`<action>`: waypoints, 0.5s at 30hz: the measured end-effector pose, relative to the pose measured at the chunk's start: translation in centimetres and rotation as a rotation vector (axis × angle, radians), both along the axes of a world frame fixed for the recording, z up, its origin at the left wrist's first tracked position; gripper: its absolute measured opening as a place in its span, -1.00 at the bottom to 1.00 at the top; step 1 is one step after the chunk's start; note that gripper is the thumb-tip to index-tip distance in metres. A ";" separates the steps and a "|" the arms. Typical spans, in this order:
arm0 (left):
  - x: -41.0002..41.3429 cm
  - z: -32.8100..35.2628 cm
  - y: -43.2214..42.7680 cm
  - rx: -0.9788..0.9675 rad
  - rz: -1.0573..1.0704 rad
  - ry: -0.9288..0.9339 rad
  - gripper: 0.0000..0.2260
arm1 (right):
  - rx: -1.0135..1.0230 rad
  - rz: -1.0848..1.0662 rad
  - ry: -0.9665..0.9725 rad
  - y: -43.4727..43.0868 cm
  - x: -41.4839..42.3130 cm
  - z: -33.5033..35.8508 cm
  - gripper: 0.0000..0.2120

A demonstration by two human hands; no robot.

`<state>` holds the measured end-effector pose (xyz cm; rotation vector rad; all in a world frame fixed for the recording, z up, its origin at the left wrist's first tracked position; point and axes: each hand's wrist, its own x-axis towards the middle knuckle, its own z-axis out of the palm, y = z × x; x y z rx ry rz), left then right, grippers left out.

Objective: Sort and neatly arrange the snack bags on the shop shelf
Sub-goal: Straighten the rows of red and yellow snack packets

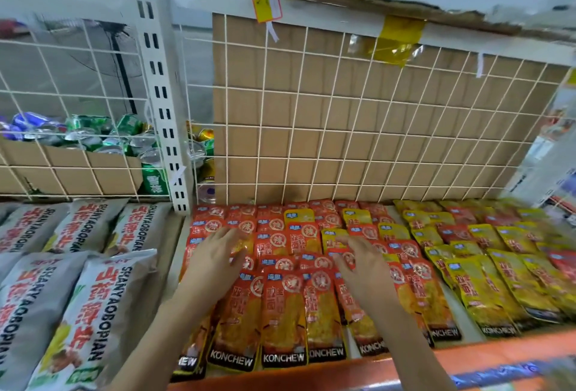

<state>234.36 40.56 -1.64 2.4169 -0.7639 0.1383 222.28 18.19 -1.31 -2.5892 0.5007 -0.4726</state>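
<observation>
While the red snack bags lie in overlapping rows across the middle of the shelf, a few yellow strays sit among their back rows. The main block of yellow snack bags fills the right side. To my eye the step in hand is squaring up the red block and weeding out those strays.

The left hand rests over the left part of the red rows, fingers straight and spread, holding nothing I can make out. The right hand is over the middle rows with its fingertips bent towards a red bag. The blur keeps me from saying whether it pinches it.

Done well, each stray would be lifted by its top edge, not dragged, since the bags overlap and a pull would likely slide the neighbours. The flat hand could pin them meanwhile.

Just left of the red block lie large grey bags, near enough for a wrist to nudge. Behind runs a wire mesh backed with cardboard, so nothing can be pushed further back. Beyond the mesh, left of a white post, stand drink cans.
</observation>
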 end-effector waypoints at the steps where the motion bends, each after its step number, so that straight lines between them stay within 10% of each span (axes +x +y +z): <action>1: 0.1 0.3 -0.8 0.002 -0.025 0.000 -0.79 | -0.011 0.000 0.011 -0.8 0.1 0.1 -0.69; 15: 3.4 1.1 -11.8 0.255 -0.107 0.117 -0.56 | -0.266 0.199 0.372 -6.3 4.8 1.0 -0.57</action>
